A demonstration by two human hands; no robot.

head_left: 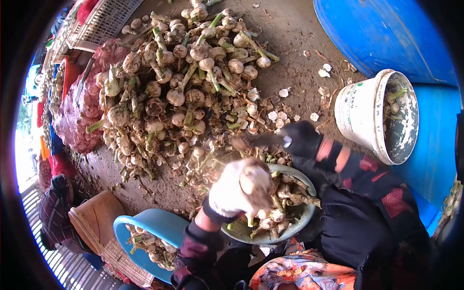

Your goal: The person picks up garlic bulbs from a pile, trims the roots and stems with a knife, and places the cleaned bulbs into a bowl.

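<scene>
My left hand [224, 191], in a white glove, is closed around a garlic bulb [253, 180], blurred by motion, above the near rim of a basin. My right hand [303, 139], in a black glove, grips a knife [266, 140] whose dark blade points left and is smeared. Below both hands the grey-green basin [309, 180] holds several garlic bulbs [278, 215] with short stems. Just beyond my hands, a large heap of dirty garlic [186, 94] with stalks lies on the ground.
A blue tub [159, 223] with trimmed garlic stands at lower left, beside an orange-brown bucket [99, 217]. At right are a white bucket [357, 111] and a big blue barrel [386, 36]. Red mesh sacks [79, 113] and a crate [104, 21] border the heap. Another person [60, 212] is at far left.
</scene>
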